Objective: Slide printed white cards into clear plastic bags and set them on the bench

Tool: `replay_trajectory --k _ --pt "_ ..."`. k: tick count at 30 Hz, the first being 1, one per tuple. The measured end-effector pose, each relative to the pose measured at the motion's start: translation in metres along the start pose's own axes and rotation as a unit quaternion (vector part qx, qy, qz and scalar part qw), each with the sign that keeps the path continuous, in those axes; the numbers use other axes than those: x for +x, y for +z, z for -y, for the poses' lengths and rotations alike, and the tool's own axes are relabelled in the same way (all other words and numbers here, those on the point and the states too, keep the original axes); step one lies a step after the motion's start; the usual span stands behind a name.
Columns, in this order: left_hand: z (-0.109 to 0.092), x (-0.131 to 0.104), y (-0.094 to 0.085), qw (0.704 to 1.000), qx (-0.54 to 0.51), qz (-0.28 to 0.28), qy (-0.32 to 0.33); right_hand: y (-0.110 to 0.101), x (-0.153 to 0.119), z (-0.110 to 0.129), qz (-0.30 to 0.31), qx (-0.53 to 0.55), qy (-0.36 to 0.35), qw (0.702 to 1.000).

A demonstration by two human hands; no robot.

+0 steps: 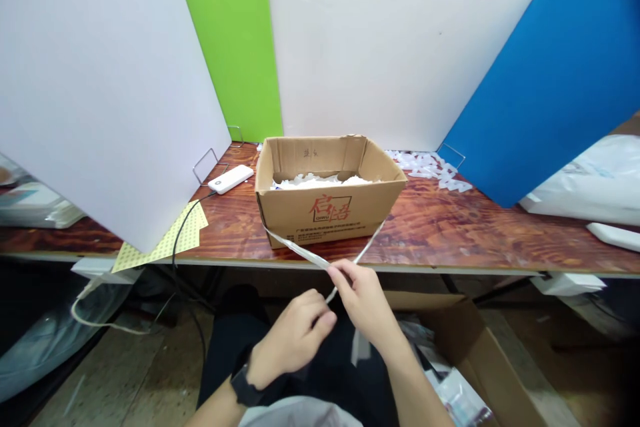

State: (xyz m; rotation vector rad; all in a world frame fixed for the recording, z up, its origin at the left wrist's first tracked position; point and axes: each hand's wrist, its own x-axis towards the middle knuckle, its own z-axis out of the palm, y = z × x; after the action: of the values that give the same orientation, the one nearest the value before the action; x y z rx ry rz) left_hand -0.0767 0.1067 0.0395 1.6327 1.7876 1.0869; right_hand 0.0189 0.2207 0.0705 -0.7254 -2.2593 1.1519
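My right hand (364, 295) has its thumb and forefinger pinched together on a thin white strap (305, 252). My left hand (300, 323), just beside it, has its fingers curled in; the strap runs in behind them, but I can't tell whether they grip it. Beyond my fingertips the strap spreads in a V, flat and slightly creased on the left, looking narrower on the right, and each side meets the cardboard box (285, 212) low down near a front corner. The box sits upright at the table's front edge, straight ahead of me: plain brown, open-topped, with red characters and a dark rectangular outline on the front, small dark print below and handwriting inside the back wall. White pieces (313, 181) lie inside. Around it is the glossy, red-brown, wood-grained table (450, 233).
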Motion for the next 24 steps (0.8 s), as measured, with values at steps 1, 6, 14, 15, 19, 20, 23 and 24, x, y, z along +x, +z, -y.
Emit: replay_trajectory --k 1,6,14,15,19,20,23,24 --pt "0.002 -0.001 -0.006 0.999 -0.007 -0.029 -0.012 -0.002 -0.002 -0.005 -0.015 0.001 0.017 1.0" --pt "0.009 -0.004 -0.022 0.985 -0.035 -0.154 -0.07 0.012 0.002 -0.037 -0.056 0.131 0.131 0.981" --pt "0.003 -0.012 -0.031 0.984 -0.048 -0.144 -0.098 0.03 0.035 -0.055 -0.031 0.293 0.148 0.944" --pt "0.004 -0.014 -0.037 0.984 -0.057 -0.125 -0.116 0.031 0.035 -0.054 -0.037 0.301 0.148 0.941" --pt "0.011 -0.007 -0.058 0.947 -0.153 -0.168 -0.229 0.036 0.031 -0.054 -0.05 0.308 0.15 0.938" --pt "0.012 0.0 -0.058 0.932 -0.187 -0.19 -0.245 0.038 0.03 -0.055 -0.049 0.305 0.151 0.939" --pt "0.014 0.031 -0.041 0.917 -0.276 -0.147 -0.249 0.042 0.026 -0.058 -0.044 0.281 0.151 0.947" --pt "0.014 0.043 -0.032 0.914 -0.303 -0.108 -0.248 0.043 0.025 -0.059 -0.042 0.266 0.15 0.951"
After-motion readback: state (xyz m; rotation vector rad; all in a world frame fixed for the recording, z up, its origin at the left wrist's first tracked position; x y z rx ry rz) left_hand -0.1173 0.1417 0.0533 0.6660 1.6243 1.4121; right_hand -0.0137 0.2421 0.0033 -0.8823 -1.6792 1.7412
